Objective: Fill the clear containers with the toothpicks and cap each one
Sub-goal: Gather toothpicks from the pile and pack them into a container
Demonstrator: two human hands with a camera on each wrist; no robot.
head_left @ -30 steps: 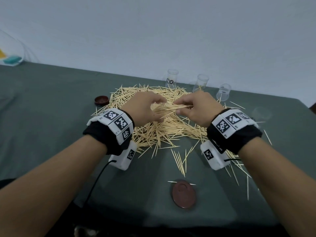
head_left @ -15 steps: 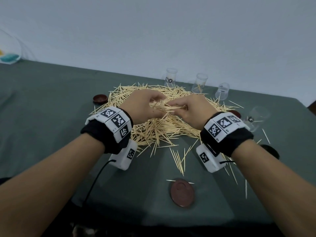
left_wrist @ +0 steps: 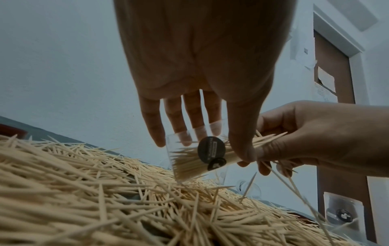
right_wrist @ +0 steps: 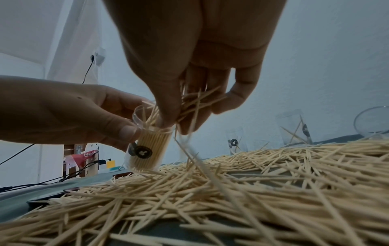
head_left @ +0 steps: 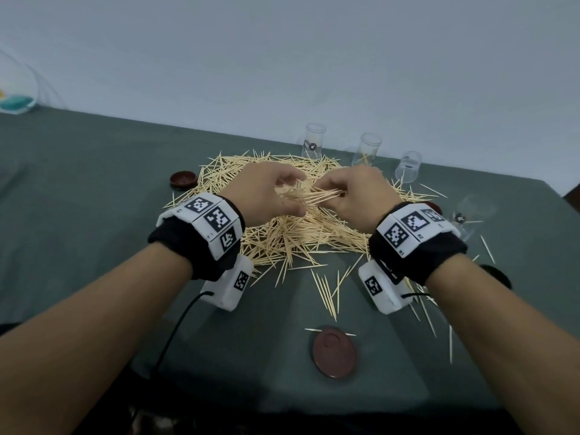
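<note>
Now container (right_wrist: 147, 148) between left fingers (right_wrist: 126, 131), toothpicks (right_wrist: 195, 101) in right fingers (right_wrist: 168, 106).

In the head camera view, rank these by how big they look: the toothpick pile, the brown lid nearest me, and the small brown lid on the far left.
Largest to smallest:
1. Toothpick pile, by far the widest.
2. Near brown lid.
3. Far-left brown lid.
The two lids may really match; the near one sits closer to the camera, so its larger look is unsure.

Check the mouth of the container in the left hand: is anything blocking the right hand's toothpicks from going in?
No cap visible on the container. The mouth is crowded with toothpicks already packed inside; the right hand's bundle sits splayed at it.
</note>
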